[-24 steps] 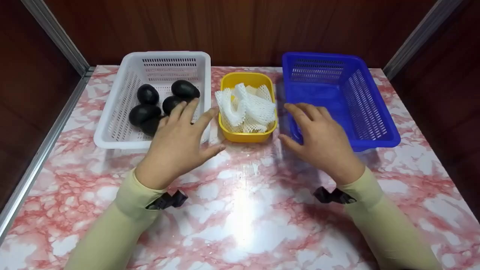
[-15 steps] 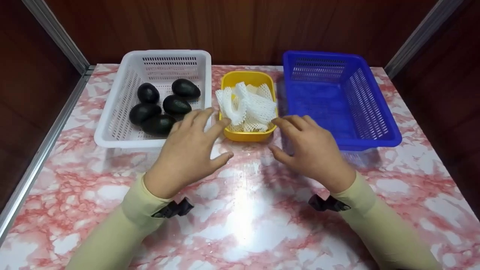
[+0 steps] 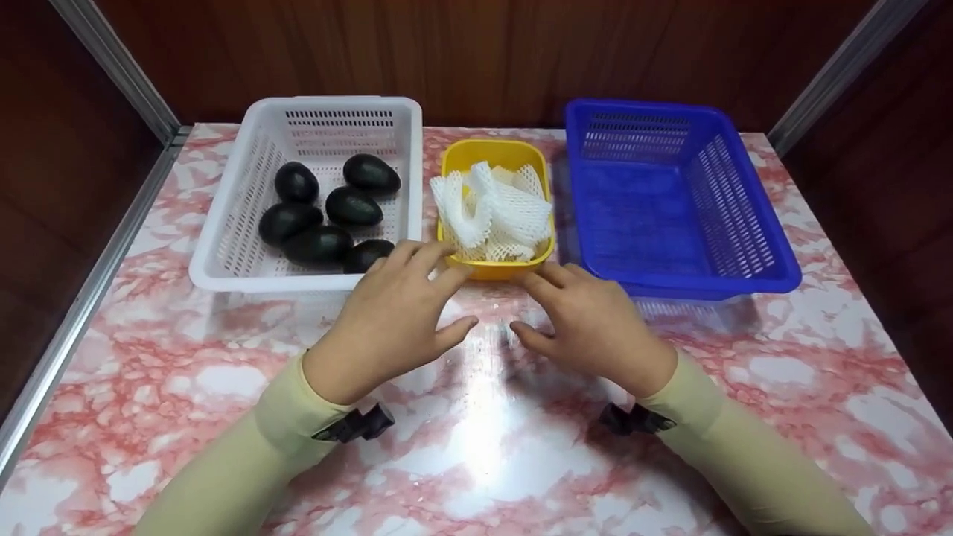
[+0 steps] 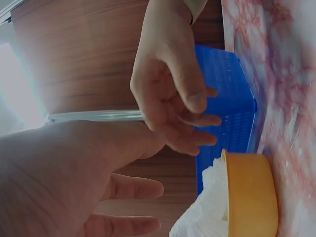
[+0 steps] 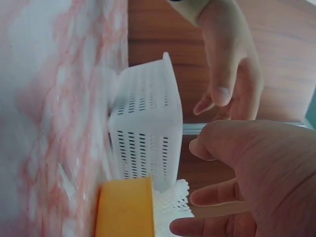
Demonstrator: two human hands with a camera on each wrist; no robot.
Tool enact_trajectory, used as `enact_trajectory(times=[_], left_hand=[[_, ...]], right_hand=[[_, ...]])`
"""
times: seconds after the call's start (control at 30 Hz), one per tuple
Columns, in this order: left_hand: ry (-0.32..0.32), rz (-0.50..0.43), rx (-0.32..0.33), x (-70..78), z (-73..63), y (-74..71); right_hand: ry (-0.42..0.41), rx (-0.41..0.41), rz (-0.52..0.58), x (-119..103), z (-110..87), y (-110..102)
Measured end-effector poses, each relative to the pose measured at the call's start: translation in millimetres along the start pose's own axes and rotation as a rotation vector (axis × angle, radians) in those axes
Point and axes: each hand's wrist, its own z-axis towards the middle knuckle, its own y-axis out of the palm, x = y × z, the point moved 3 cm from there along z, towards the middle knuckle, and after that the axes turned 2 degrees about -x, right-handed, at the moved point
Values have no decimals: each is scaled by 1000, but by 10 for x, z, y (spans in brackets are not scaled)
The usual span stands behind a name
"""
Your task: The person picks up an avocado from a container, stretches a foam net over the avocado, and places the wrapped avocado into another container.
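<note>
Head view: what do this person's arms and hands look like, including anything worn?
Long, plain, pale yellow-green sleeves cover both forearms. A small black device sits at each cuff. The left hand and right hand are bare, without gloves.

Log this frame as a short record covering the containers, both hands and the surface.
White basket: six dark oval fruits visible
Yellow container: white foam nets, some above the rim
Blue basket: right of yellow container
Left hand: fingers apart, holding nothing
Right hand: holding nothing, near yellow container's front
Surface: marbled red-and-white tabletop
</note>
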Motion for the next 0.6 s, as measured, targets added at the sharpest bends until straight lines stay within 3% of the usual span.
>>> enact_trajectory(times=[0.13,0.33,0.5,0.6], left_hand=[[-28,-8,-8,-62,21,-8],[-85,-60,-78,-183,74,-117],[-169,-101,-107,-438,88,-275],[-242,-112,-164,-666,162,-358]], right_hand=[[-15,-4,-13,-5,1,35],[-25,-16,-8,-23,-13,69],[-32,-51,10,-69,10,126],[-33,-62,9,-83,7,160]])
